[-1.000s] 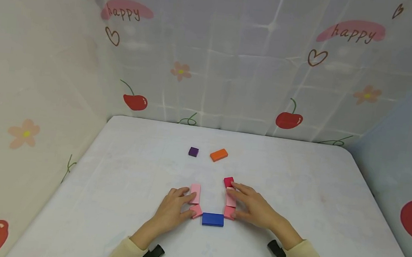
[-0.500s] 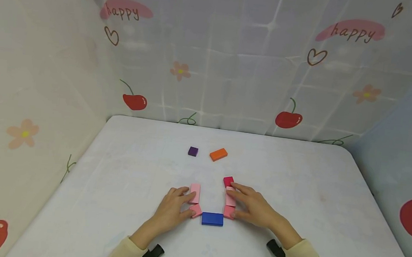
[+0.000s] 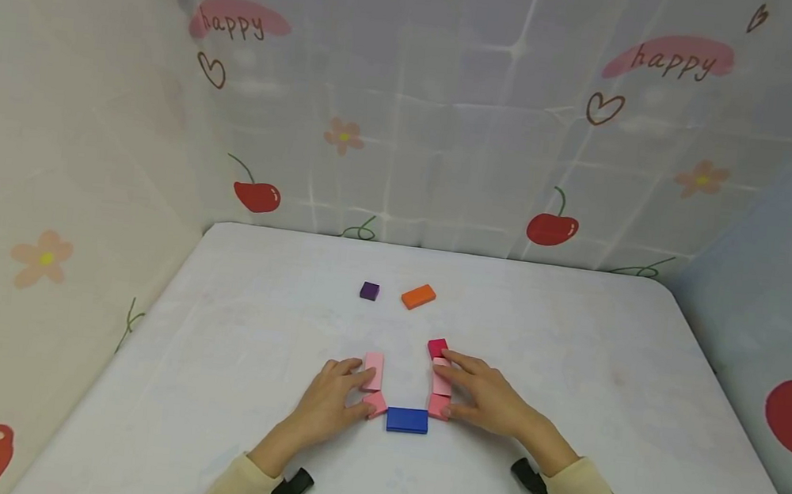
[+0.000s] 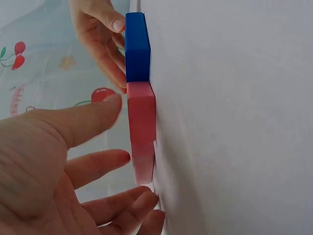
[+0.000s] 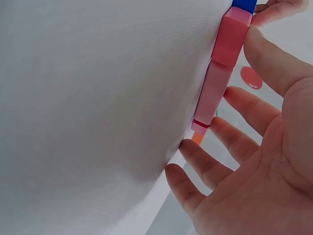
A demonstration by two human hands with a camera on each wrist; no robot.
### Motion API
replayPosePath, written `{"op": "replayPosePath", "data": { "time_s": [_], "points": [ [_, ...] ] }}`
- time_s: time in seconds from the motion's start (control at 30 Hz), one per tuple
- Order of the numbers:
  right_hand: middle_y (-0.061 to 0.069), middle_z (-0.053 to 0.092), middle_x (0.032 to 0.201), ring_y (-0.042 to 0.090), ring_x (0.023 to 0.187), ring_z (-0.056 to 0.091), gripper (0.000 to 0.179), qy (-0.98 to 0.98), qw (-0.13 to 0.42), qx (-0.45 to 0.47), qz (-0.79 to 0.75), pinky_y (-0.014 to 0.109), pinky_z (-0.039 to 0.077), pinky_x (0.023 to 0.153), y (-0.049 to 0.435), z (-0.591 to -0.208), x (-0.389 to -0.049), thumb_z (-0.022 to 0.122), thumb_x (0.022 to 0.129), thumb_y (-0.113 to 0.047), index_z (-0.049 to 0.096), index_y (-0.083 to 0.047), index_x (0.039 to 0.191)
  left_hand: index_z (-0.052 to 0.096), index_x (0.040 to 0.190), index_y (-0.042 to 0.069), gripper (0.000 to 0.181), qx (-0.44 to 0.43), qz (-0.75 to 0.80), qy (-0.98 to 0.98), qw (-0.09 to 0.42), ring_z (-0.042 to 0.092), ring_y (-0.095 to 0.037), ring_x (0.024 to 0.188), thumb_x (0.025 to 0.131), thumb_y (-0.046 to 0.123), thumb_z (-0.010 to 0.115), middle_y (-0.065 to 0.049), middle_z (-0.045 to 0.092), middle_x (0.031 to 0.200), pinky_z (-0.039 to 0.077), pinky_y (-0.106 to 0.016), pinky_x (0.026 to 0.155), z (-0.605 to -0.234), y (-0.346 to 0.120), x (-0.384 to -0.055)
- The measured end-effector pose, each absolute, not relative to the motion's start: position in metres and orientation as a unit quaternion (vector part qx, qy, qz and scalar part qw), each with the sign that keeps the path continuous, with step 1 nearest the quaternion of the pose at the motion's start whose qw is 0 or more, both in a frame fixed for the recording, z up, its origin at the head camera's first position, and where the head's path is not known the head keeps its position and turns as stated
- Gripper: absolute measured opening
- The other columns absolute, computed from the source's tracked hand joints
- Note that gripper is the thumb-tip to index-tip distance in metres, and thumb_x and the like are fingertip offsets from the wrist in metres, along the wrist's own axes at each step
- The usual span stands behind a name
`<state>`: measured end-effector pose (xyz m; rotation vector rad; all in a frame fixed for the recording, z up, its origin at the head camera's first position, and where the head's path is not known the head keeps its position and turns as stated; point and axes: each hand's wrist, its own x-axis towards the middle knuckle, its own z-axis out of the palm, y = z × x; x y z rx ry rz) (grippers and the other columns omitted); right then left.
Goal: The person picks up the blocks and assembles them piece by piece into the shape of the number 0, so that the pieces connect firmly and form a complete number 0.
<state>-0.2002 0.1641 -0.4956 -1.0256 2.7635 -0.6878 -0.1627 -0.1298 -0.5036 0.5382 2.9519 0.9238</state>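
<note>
As no clear shift is seen over the last second, the work is judged to be at a steadying stage rather than an adding one. On the surface (image 3: 571,359), the blue block (image 3: 407,421) is flanked by an angled left pink block (image 3: 375,404) and a right pink block (image 3: 436,404), beyond which the left light pink block (image 3: 373,366), the right light pink block (image 3: 442,383) and the red block (image 3: 436,346) are lined up. These side pieces are bordered outwardly by the left hand (image 3: 327,399) and right hand (image 3: 485,395), whose fingers are spread apart with nothing gripped, though whether the left thumb is in contact cannot be told.
</note>
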Motion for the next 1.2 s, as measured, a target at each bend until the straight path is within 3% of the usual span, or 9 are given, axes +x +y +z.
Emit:
{"op": "replayPosePath", "data": {
  "time_s": [0.13,0.23,0.47,0.7,0.93,1.2],
  "points": [
    [0.016,0.043,0.150,0.040,0.135,0.042,0.062,0.911,0.056,-0.340,-0.227,0.063,0.040,0.100,0.164,-0.496,-0.201,0.076,0.084,-0.024,0.054,-0.011,0.140,0.062,0.132,0.007,0.049,0.142,0.317,0.937,0.032,0.048,-0.036,0.126,0.087,0.026,0.073,-0.020,0.050,0.141,0.044,-0.051,0.101,-0.494,-0.133,-0.173],
    [0.015,0.043,0.150,0.040,0.135,0.042,0.062,0.912,0.056,-0.338,-0.226,0.063,0.039,0.101,0.165,-0.496,-0.201,0.076,0.084,-0.024,0.053,-0.011,0.141,0.061,0.133,0.007,0.049,0.118,0.330,0.936,0.019,0.048,-0.037,0.128,0.090,0.027,0.071,-0.019,0.052,0.140,0.042,-0.052,0.104,-0.484,-0.137,-0.192],
    [0.015,0.042,0.151,0.040,0.136,0.041,0.064,0.911,0.067,-0.334,-0.233,0.063,0.037,0.102,0.166,-0.495,-0.201,0.076,0.084,-0.025,0.052,-0.012,0.142,0.056,0.136,0.002,0.051,0.069,0.381,0.921,-0.041,0.060,-0.036,0.104,0.090,0.018,0.070,-0.025,0.058,0.127,0.049,-0.046,0.086,-0.471,-0.147,-0.264],
    [0.015,0.042,0.151,0.040,0.136,0.041,0.066,0.912,0.073,-0.332,-0.229,0.063,0.037,0.103,0.166,-0.498,-0.201,0.076,0.085,-0.027,0.050,-0.013,0.143,0.050,0.142,0.007,0.053,0.026,0.420,0.907,0.027,0.057,-0.034,0.112,0.094,0.023,0.064,-0.025,0.053,0.136,0.049,-0.045,0.090,-0.473,-0.148,-0.316],
    [0.016,0.042,0.151,0.040,0.136,0.041,0.064,0.911,0.074,-0.332,-0.233,0.063,0.037,0.103,0.166,-0.498,-0.200,0.076,0.085,-0.027,0.051,-0.012,0.143,0.050,0.142,0.010,0.051,0.005,0.426,0.901,0.084,0.054,-0.035,0.120,0.096,0.028,0.061,-0.022,0.054,0.134,0.047,-0.045,0.097,-0.488,-0.146,-0.335],
    [0.015,0.043,0.150,0.039,0.135,0.041,0.064,0.911,0.070,-0.332,-0.233,0.063,0.038,0.101,0.166,-0.496,-0.199,0.076,0.084,-0.027,0.052,-0.012,0.142,0.060,0.132,0.005,0.041,0.008,0.385,0.921,0.059,0.056,-0.032,0.114,0.094,0.021,0.064,-0.020,0.062,0.122,0.046,-0.042,0.098,-0.502,-0.140,-0.343]
  ]
}}
